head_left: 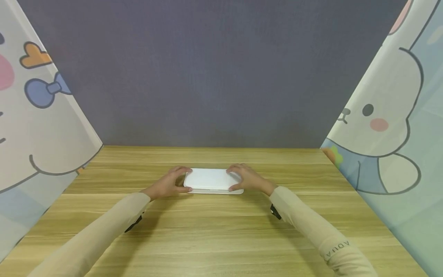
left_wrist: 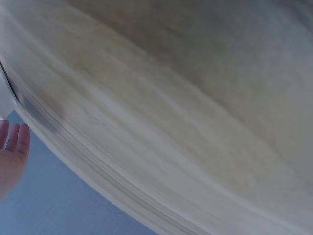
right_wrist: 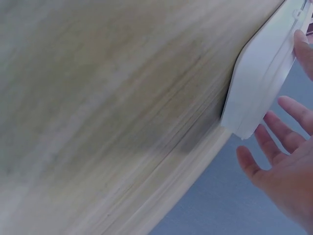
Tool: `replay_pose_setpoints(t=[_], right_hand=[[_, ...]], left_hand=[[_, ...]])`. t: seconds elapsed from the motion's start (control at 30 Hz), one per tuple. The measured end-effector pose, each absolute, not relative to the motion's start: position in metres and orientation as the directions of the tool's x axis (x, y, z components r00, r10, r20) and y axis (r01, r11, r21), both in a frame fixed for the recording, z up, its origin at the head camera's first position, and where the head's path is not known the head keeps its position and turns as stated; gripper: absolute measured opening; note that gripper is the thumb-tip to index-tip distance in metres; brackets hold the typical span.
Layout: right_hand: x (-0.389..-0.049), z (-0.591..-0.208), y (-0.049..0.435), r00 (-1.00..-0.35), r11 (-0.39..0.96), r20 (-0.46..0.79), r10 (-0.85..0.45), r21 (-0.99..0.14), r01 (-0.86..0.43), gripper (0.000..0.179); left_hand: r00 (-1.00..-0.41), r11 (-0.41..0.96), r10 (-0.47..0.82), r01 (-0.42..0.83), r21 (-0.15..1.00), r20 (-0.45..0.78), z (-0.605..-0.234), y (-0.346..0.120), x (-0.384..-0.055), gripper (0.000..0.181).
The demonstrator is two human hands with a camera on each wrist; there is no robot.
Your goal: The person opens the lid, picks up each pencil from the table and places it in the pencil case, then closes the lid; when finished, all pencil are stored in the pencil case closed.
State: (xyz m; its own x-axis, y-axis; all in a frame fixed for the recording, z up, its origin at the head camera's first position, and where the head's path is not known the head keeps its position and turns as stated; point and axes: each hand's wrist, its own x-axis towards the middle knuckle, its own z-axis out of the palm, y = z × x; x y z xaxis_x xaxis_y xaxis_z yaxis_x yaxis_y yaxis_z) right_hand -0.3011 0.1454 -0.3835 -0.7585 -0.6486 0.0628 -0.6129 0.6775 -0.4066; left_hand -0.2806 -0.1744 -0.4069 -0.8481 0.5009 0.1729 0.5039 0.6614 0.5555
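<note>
A flat white rectangular case (head_left: 209, 179) with rounded corners lies on the wooden table, its long side facing me. A thin seam runs along its near side, where a paler lower strip shows. My left hand (head_left: 172, 182) holds the left end, thumb at the near edge and fingers at the far edge. At the other end my right hand (head_left: 250, 178) grips the same way. The right wrist view shows the case (right_wrist: 257, 73) from low down, the right hand (right_wrist: 288, 161) spread around its end. Only some left fingertips (left_wrist: 22, 139) appear in the left wrist view.
The light wood table (head_left: 214, 234) runs back to a dark grey panel (head_left: 214, 77). Printed cartoon sheets flank it, one on the left (head_left: 45, 134) and another on the right (head_left: 387, 115). A black strap part (head_left: 275, 212) shows under the right sleeve.
</note>
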Motion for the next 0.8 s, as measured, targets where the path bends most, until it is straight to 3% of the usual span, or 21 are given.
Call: replay_pose_setpoints(t=[0.8], right_hand=[[-0.3021,-0.3823,0.1454,-0.76,0.686,-0.017,-0.65,-0.444,-0.576,0.072]], left_hand=[[-0.861,0.657,0.472,0.487,0.575,0.19,-0.4057,-0.172,-0.2809,0.071]])
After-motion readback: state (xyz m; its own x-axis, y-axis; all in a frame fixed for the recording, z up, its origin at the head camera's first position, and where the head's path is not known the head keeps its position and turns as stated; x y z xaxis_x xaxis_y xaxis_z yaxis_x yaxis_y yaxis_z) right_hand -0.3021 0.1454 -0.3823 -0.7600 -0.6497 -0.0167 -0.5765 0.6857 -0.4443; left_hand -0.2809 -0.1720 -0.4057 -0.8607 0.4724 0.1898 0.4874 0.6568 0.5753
